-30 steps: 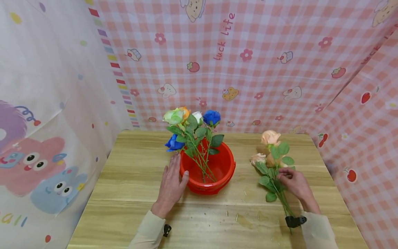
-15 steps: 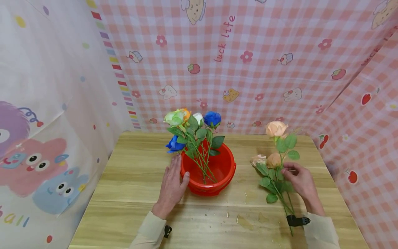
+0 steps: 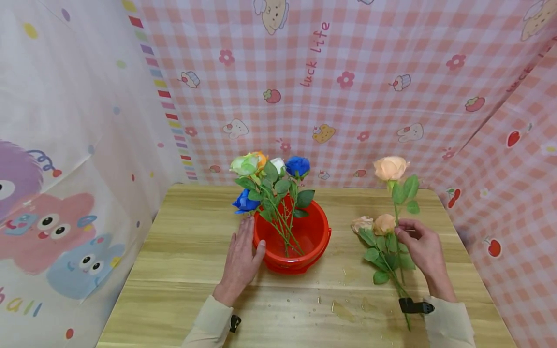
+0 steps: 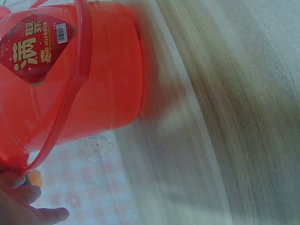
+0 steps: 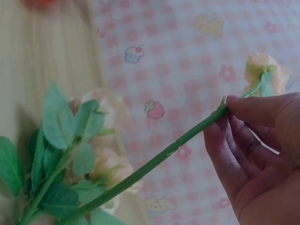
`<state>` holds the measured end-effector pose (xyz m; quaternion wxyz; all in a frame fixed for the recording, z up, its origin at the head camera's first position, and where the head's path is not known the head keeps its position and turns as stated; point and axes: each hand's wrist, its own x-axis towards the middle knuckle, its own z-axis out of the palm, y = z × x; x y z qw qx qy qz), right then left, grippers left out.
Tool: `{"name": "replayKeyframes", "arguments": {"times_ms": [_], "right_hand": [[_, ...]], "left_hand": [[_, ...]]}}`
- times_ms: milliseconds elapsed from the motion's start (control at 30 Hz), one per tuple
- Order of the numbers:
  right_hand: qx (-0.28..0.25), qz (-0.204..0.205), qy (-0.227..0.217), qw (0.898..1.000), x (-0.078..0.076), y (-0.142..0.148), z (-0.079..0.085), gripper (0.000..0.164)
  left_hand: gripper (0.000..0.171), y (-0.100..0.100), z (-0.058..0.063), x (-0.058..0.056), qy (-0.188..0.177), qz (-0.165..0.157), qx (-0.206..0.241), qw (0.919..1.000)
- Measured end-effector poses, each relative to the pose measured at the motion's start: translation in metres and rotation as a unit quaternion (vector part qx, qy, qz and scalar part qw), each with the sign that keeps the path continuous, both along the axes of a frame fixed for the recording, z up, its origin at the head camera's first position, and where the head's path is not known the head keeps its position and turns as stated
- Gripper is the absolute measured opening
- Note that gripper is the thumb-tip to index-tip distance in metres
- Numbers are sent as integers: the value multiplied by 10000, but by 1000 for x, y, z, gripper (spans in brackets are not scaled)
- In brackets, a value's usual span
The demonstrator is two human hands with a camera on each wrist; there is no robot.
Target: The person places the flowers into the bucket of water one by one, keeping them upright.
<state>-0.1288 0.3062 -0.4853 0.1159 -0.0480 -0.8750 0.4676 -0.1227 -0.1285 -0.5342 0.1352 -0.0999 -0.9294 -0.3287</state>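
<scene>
My right hand [image 3: 421,249] pinches the green stem of a peach rose [image 3: 390,168] between thumb and fingers; its bloom stands high above the tabletop. In the right wrist view the stem [image 5: 173,147] slants down to the lower left from the fingertips. Below it on the table lie other peach roses [image 3: 362,224] with green leaves. My left hand [image 3: 240,258] rests with straight fingers along the left side of a red bucket [image 3: 324,241]. Inside the bucket lean several artificial roses: blue [image 3: 298,166], pale green [image 3: 244,164], white and orange.
Water drops and a small puddle [image 3: 343,311] mark the wooden table [image 3: 183,270] in front of the bucket. A pink checked cloth [image 3: 348,106] hangs at the back and right. The bucket's red handle [image 4: 70,93] shows in the left wrist view.
My right hand has lifted one peach rose up out of the lying bunch, and its bloom has risen and swung slightly right. My left hand stays at the bucket.
</scene>
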Motion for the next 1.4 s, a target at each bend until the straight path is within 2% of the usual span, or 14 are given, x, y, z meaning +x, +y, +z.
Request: {"name": "replayKeyframes", "arguments": {"times_ms": [700, 933, 1233, 1400], "right_hand": [[-532, -276, 314, 9977, 3, -34, 36, 36], [-998, -138, 613, 9930, 1, -48, 45, 33], [-1231, 10, 1037, 9870, -1, -67, 58, 28], [-1536, 179, 1334, 9789, -2, -79, 63, 25]], "left_hand": [[68, -2, -4, -1, 109, -30, 34, 9999], [68, -1, -3, -1, 78, -29, 17, 10000], [67, -1, -3, -1, 134, -34, 44, 9999], [68, -1, -3, -1, 149, -34, 59, 9999]]}}
